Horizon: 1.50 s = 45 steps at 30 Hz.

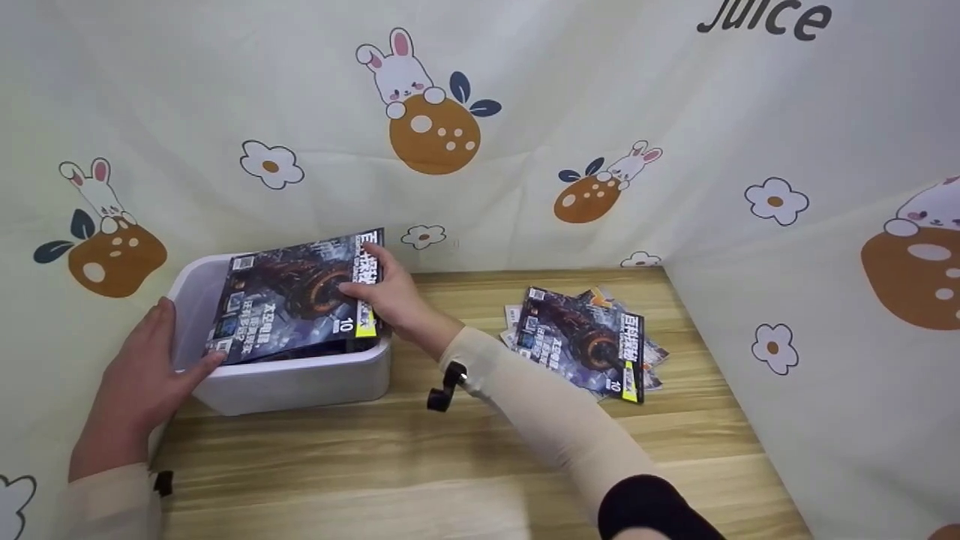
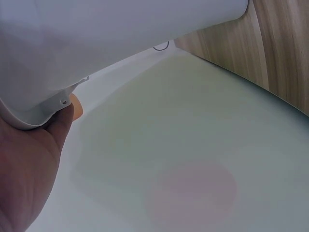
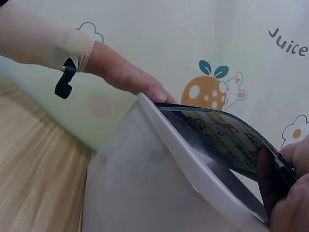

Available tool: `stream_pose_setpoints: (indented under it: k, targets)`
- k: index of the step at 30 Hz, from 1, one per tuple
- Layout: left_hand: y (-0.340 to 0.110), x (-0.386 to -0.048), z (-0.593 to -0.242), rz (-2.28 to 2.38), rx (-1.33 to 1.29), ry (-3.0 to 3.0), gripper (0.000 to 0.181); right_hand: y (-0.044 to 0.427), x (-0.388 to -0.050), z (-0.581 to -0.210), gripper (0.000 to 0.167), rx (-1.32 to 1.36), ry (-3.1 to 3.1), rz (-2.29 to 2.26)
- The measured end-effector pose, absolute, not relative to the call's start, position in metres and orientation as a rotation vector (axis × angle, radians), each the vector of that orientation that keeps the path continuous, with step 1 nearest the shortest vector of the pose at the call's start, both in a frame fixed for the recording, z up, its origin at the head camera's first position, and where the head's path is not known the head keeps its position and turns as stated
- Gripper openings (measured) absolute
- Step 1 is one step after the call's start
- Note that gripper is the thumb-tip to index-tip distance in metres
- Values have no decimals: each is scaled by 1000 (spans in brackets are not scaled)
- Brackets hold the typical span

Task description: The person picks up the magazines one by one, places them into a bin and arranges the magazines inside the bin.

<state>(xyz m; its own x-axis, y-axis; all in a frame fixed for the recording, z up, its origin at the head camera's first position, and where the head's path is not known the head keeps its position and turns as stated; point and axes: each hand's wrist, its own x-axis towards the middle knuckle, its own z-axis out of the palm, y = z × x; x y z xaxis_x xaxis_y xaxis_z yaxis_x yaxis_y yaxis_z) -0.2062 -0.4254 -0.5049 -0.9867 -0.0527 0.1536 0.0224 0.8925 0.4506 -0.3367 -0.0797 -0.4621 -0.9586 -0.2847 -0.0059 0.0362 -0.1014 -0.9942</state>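
Over the bin [image 1: 300, 390] on the tabletop [image 1: 337, 480], we hold a magazine [image 1: 277, 307], its right edge clamped by the fingers of our right hand [image 1: 394, 296]; those of our left hand [image 1: 146, 367] grip the bin's rim. Well to the right lies a pile [image 1: 574, 341].

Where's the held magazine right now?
In the head view's left half, the magazine is over the open white bin, its right edge in the right grip.
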Motion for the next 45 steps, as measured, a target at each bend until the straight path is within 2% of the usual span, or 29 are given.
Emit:
stream_pose_setpoints:
  k: [6, 19, 45]
  targets:
    - [-425, -207, -504, -682, 22, -2895, 119, -87, -334, -458, 92, -247, 2072, -2094]
    - [-426, -208, -506, -689, 12, -2880, 121, -90, -335, -458, 109, -346, 2078, -2028]
    - [-427, -206, -505, -695, -17, -2854, 119, -94, -336, -458, 118, -417, 2339, -1783]
